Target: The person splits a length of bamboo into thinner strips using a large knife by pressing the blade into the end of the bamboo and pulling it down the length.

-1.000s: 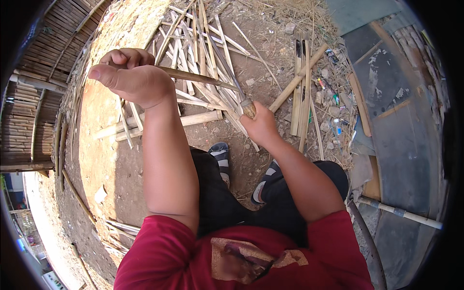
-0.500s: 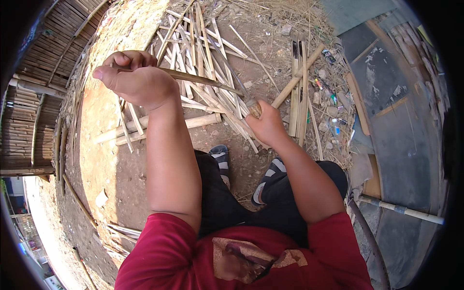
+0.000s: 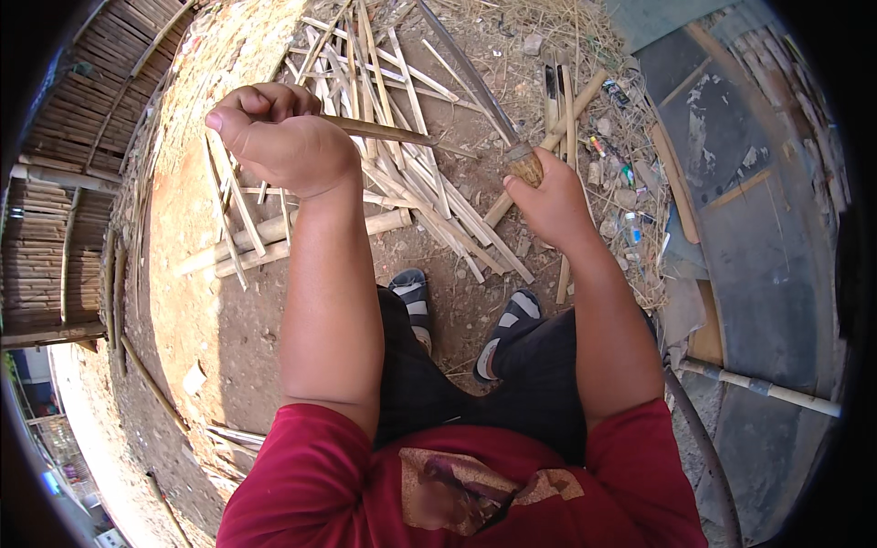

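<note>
My left hand (image 3: 283, 146) is closed round a narrow bamboo strip (image 3: 379, 131), which points to the right at about chest height. My right hand (image 3: 555, 208) grips the wooden handle of a machete (image 3: 470, 75). Its long metal blade slants up and away to the left, apart from the strip's end. Below both hands lies a loose pile of split bamboo strips (image 3: 457, 233) on the ground. The strip's held end is mostly hidden inside my left fist.
Thick bamboo poles (image 3: 384, 221) lie left of my feet, and another pole (image 3: 585, 96) crosses split pieces at the right. Litter with a plastic bottle (image 3: 632, 226) lies beside dark panels (image 3: 758, 237). A bamboo-slat wall (image 3: 55, 247) stands left. My sandalled feet (image 3: 411, 297) are below.
My right hand has moved right and up, swinging the machete's blade away from the bamboo strip. My left hand has shifted slightly right with the strip.
</note>
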